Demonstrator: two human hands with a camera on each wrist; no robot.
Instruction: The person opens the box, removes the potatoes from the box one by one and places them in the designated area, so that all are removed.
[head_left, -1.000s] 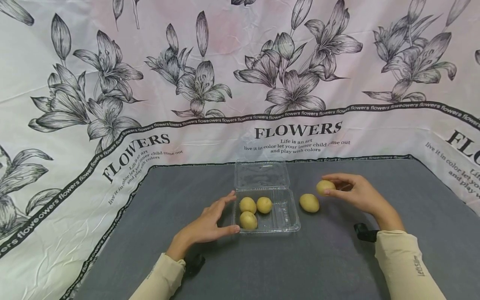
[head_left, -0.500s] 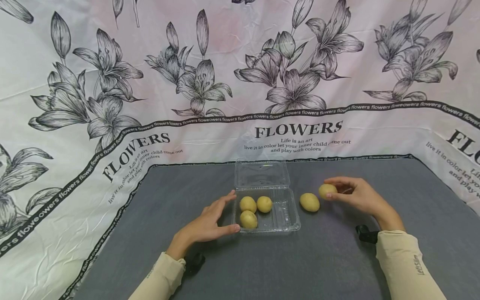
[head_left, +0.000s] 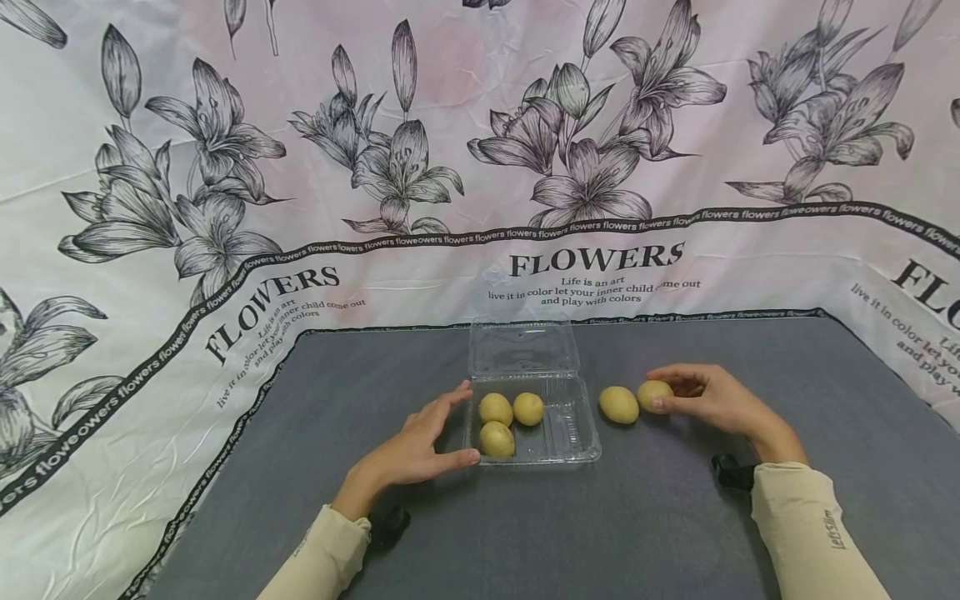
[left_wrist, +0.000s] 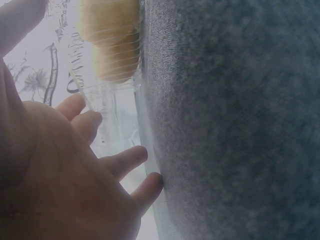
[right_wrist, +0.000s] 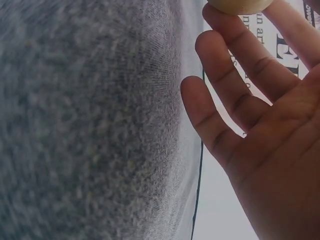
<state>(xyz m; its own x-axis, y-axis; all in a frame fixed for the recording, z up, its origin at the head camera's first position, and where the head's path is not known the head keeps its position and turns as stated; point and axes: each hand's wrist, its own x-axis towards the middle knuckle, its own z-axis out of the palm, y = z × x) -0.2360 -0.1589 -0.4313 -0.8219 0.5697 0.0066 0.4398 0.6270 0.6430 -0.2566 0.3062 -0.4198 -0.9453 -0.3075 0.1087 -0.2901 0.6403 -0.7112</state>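
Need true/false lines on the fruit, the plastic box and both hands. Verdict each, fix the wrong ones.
1. Three yellow fruits lie in the clear plastic clamshell. True.
2. The clamshell is closed. False: its lid is open.
3. The right hand holds one fruit outside the clamshell. True.
4. The left hand is at the clamshell's left side. True.
5. The left hand holds a fruit. False: it holds none.
6. Every fruit is inside the clamshell. False: two are outside, to its right.

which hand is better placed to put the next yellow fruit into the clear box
Probably the right hand: it holds a yellow fruit to the right of the clear box, while the left hand is at the box's opposite side.
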